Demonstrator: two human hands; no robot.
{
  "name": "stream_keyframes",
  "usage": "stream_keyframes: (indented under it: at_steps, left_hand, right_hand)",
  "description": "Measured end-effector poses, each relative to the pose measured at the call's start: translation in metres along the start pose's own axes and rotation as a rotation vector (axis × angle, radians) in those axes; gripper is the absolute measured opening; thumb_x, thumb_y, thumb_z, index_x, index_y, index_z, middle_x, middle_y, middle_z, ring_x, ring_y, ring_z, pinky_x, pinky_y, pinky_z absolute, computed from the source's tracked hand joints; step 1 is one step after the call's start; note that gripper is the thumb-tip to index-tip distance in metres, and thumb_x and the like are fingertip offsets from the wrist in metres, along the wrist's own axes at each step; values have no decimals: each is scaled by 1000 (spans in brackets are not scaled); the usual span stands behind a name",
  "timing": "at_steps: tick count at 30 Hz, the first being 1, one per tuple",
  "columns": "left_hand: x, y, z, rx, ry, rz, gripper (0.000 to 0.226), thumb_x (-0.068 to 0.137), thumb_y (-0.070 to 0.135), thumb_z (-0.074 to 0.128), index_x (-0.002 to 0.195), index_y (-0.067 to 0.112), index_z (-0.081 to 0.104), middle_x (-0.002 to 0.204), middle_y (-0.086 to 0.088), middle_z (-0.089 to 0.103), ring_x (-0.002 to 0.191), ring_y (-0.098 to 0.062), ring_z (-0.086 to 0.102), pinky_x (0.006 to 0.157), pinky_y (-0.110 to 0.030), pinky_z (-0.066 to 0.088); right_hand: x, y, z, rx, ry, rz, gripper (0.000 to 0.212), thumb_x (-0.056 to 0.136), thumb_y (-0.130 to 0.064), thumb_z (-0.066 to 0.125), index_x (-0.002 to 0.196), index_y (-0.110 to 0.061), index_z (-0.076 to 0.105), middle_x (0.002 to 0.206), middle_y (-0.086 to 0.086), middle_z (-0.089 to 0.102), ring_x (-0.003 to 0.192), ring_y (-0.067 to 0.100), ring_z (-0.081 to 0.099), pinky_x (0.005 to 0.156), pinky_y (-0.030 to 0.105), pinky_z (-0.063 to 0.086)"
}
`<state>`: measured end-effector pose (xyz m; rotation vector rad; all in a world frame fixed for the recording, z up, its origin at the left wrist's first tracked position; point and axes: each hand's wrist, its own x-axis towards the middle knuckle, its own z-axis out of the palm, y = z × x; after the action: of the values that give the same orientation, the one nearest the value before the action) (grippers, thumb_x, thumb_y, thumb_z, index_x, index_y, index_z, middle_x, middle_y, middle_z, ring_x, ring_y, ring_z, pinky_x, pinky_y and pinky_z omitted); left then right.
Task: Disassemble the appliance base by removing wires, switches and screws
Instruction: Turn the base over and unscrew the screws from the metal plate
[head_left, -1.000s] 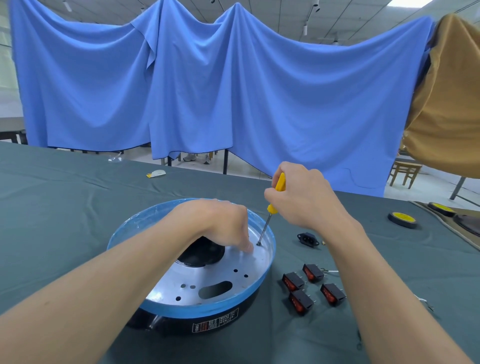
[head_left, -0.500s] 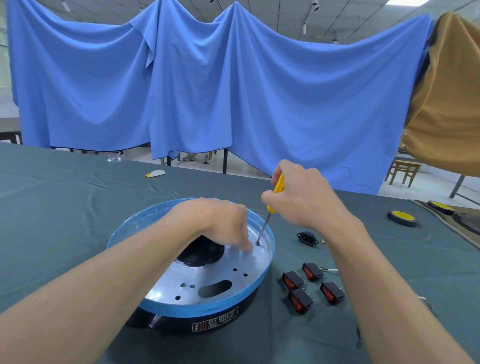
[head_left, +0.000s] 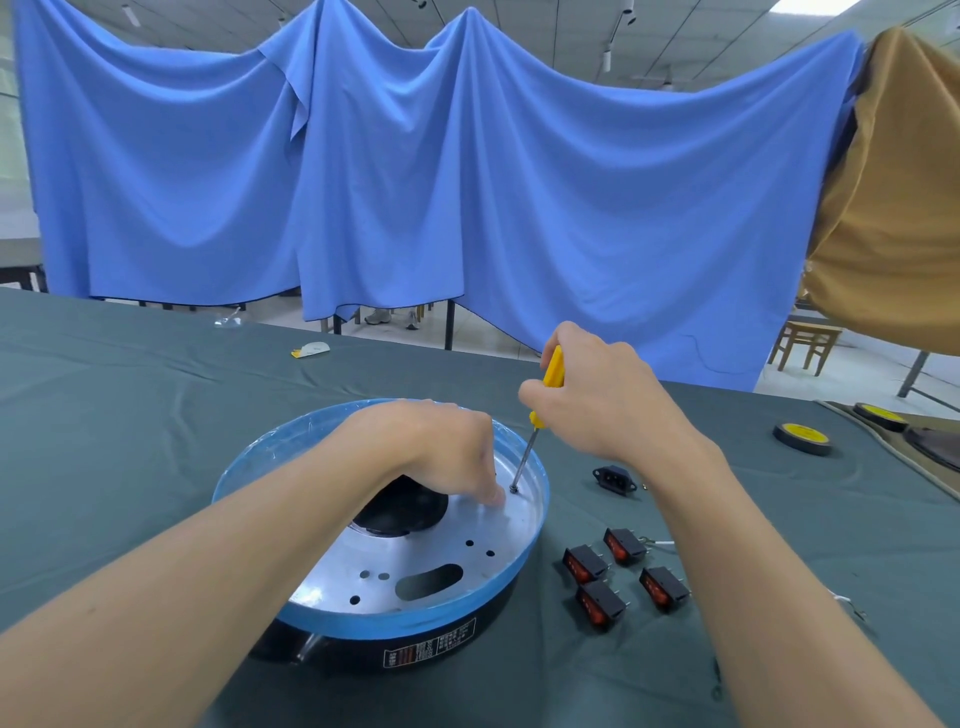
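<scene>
1. The table (head_left: 104, 415) is covered in a dark green cloth with soft creases. The round appliance base (head_left: 415, 621) sits on it near my edge, with black walls, a glossy blue rim and a printed label on its side.
2. Inside the rim lies a flat, shiny metal plate (head_left: 483, 525) punched with small round holes and one oval slot. A black domed hub (head_left: 400, 506) sits at its centre.
3. My left hand (head_left: 447, 457) reaches over the hub with bent fingers, one fingertip down on the plate just beside the screw (head_left: 514, 488). I cannot tell if it pinches anything.
4. The screw sits at 2 o'clock on the plate, with the thin steel tip of the screwdriver (head_left: 551, 371) on it.
5. My right hand (head_left: 602, 405) is wrapped around the yellow plastic handle, with the shaft tilted.
6. At 3 o'clock from the base lies a black plastic socket (head_left: 614, 478).
7. At 4 o'clock lie four boxy black switches (head_left: 584, 564) with red rockers, close together.
8. Far off at 2 o'clock lies a flat tape roll (head_left: 802, 436), black with a yellow face.
</scene>
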<state>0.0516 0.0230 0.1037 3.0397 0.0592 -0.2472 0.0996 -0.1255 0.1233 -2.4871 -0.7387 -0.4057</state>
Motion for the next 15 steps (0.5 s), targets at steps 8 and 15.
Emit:
stream_keyframes:
  at_steps: [8,15]
  left_hand:
    - [1,0,0,-4,-3,2,37,81,58,60,73,23,66,63,4,50,67,-22,49,69,-34,45]
    - [0,0,0,-7,-2,10,33,81,58,60,80,26,70,61,5,48,65,-20,48,68,-33,43]
  right_hand:
    - [2,3,-1,14,-2,-3,15,79,-33,54,88,-22,47,84,0,58,84,22,53,60,33,41]
    - [2,4,1,-63,56,5,30,88,-47,50,81,-18,46,83,5,61,86,29,52,66,38,45]
